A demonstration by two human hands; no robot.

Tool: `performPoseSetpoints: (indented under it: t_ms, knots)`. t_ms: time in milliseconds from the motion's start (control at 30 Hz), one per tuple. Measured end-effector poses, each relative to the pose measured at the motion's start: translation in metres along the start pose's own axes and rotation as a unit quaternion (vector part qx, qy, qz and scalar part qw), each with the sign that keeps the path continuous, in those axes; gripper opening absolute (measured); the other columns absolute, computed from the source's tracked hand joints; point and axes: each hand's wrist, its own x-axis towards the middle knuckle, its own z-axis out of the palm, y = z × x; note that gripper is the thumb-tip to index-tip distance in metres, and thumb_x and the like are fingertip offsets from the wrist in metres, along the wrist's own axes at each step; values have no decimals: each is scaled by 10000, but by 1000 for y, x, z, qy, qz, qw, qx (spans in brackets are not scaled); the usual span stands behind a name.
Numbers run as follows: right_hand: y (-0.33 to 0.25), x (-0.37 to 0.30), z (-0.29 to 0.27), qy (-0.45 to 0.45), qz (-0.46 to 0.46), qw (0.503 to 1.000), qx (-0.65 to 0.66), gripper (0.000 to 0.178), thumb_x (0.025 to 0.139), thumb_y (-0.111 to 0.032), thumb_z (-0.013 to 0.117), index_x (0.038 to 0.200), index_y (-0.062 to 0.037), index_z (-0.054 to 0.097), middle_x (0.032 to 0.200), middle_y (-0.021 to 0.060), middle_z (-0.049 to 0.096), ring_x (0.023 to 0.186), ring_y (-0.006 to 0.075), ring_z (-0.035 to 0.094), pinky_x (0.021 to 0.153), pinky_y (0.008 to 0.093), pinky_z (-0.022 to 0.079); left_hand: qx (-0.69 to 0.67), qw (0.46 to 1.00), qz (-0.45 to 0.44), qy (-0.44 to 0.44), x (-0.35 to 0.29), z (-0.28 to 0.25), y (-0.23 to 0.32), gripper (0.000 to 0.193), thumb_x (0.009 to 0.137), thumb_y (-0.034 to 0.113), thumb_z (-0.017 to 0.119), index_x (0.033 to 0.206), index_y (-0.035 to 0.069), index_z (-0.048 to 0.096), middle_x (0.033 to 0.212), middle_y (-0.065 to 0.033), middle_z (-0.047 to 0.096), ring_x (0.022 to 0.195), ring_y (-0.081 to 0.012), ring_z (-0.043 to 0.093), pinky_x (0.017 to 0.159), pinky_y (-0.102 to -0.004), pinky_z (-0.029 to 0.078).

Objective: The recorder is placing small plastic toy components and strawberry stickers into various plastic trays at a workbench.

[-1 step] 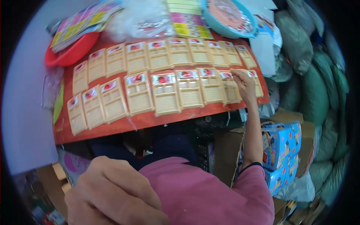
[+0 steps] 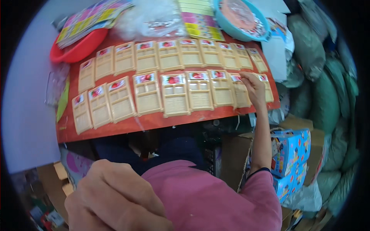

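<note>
Two rows of shallow cream plastic trays with compartments lie on a red tabletop (image 2: 148, 127), each with a small strawberry picture at its far end. My right hand (image 2: 255, 87) reaches to the near row, fingertips pinched together at the picture end of one tray (image 2: 241, 97), second from the right. Whatever sits between those fingertips is too small to make out. Close to the camera at the lower left is my left hand (image 2: 115, 196), its fingers curled closed; what it may hold is hidden.
Behind the trays are a red basin (image 2: 79, 52) with printed sheets (image 2: 90, 23), a clear plastic bag (image 2: 150, 21), a yellow and pink sheet (image 2: 202, 25) and a blue basin (image 2: 235, 29). Blue printed boxes (image 2: 285, 154) stand right of my arm; green sacks (image 2: 325, 92) are piled beyond.
The whole view has shifted slightly, so the table sits a little further right. My right hand stays at the same tray, and my left hand stays curled.
</note>
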Motion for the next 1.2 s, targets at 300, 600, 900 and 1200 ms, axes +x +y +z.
performPoseSetpoints:
  t_ms: [300,600,900,1200]
  knots:
    - [-81,57,69,-117,-8,975,188,186,869,-47,564,1029,22,626,953,50,645,886,114,596,788,239,459,112,981,78,141,-37,1,28,361,888,430,509,1197,245,543,707,-37,548,503,-174,502,413,-293,367]
    - [-82,182,132,-181,74,953,232,241,871,-151,568,1029,18,635,911,48,649,776,107,612,706,237,496,381,878,-171,234,-14,-116,-138,209,821,125,613,956,-35,614,699,-118,595,586,-209,564,550,-299,437]
    - [-74,225,128,131,-62,989,5,390,817,-240,602,1100,26,575,982,164,643,907,275,603,822,355,460,596,764,-184,164,18,-215,-268,463,803,224,636,1170,-23,501,1105,-224,544,1016,-348,545,855,-435,438]
    - [132,259,-45,163,339,870,321,373,787,-221,650,1067,-13,517,998,215,560,957,354,559,855,432,483,622,657,-396,159,80,-235,-330,554,796,343,637,1194,-2,466,1113,-197,571,1055,-381,530,860,-443,440]
